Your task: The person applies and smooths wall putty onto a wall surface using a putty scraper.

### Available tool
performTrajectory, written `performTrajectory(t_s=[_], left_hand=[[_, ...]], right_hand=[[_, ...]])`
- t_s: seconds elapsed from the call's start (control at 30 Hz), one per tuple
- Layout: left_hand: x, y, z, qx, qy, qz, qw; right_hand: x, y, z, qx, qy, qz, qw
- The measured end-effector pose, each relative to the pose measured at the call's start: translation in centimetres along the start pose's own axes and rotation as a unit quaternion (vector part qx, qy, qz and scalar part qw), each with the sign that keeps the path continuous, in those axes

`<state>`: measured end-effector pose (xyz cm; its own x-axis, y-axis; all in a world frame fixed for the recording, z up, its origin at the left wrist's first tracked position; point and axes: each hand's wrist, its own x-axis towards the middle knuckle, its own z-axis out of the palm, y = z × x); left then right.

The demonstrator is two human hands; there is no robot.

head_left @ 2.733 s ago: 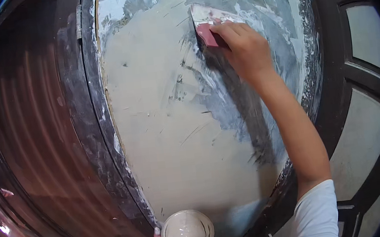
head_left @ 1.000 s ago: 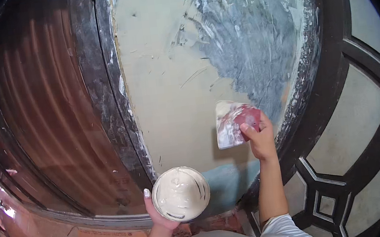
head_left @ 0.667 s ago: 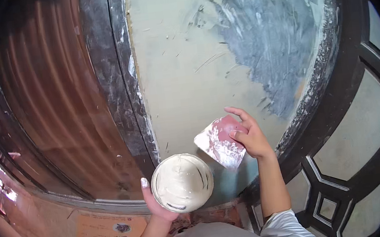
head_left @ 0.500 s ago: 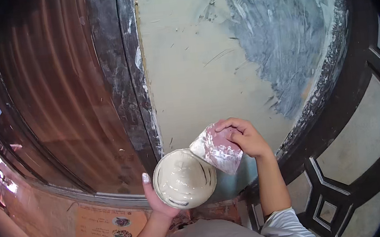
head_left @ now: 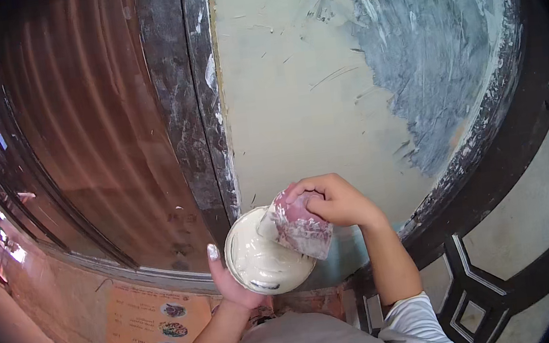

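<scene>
My left hand [head_left: 235,286] supports a round bowl [head_left: 228,257] from below and the side, its thumb up along the left edge and smeared white. Thick cream-coloured putty [head_left: 252,259] fills the bowl, its surface ridged. In my right hand [head_left: 337,201] is a pink flat spreader [head_left: 304,225], pinched along its upper edge and streaked with white putty. The spreader's left edge dips into the putty on the bowl's right side. Beyond the bowl stands a wall panel [head_left: 282,116], mostly coated cream, with a smeared grey-blue area [head_left: 432,65] at the upper right.
Left of the panel runs a dark frame post [head_left: 178,94] with white smears, beside brown glossy panelling [head_left: 86,125]. A dark curved frame [head_left: 491,167] with pale inset panels borders the right. An orange printed sheet [head_left: 129,323] lies at the lower left.
My right hand has moved left and slightly down, bringing the spreader from the bowl's right rim into the putty. The view has shifted slightly, and the bowl sits a little higher.
</scene>
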<state>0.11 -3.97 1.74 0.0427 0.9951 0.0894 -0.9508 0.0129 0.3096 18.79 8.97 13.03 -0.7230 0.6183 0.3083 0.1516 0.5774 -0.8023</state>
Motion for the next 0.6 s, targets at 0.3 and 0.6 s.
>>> performTrajectory(t_s=[0.3,0.6], left_hand=[[0.4,-1.0,-0.1,0.030,-0.013,0.036,0.999],[0.8,-0.5,0.3,0.020,-0.007,0.065,0.998]], right_hand=[[-1.1,0.5,0.2,0.056,0.011,0.028,0.998],[-5.0,-2.8,-1.9,-0.030,0.085,0.027,0.996]])
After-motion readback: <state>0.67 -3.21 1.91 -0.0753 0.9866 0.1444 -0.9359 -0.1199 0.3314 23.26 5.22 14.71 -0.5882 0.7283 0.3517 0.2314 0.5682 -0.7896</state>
